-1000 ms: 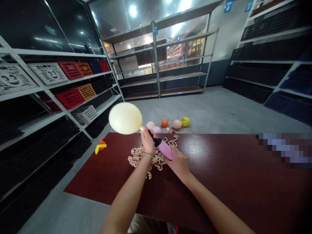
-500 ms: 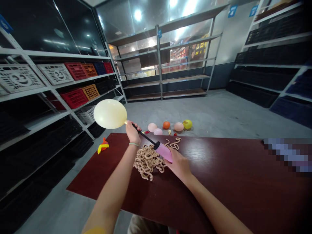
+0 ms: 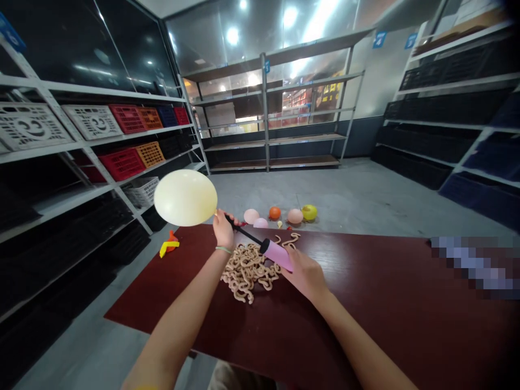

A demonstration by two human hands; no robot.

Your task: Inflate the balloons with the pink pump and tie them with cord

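My left hand (image 3: 223, 230) pinches the neck of a pale yellow inflated balloon (image 3: 186, 197) onto the black tube (image 3: 244, 230) of a hand pump. My right hand (image 3: 304, 276) grips the pink barrel (image 3: 277, 255) of that pump, and the fingers partly hide its far end. Below both hands, a tangled pile of uninflated tan modelling balloons (image 3: 247, 273) lies on the dark red table (image 3: 365, 325). The pump barrel sits just above the pile's right side.
Several inflated balloons (image 3: 280, 215) lie on the grey floor beyond the table. A yellow and orange deflated object (image 3: 169, 246) lies near the table's far left corner. White shelves with plastic crates (image 3: 122, 162) stand at left, with more metal shelving behind and at right.
The yellow balloon looks larger than in the earlier frames. My left hand and the balloon sit further left than one second ago, and the pile looks slightly shifted.
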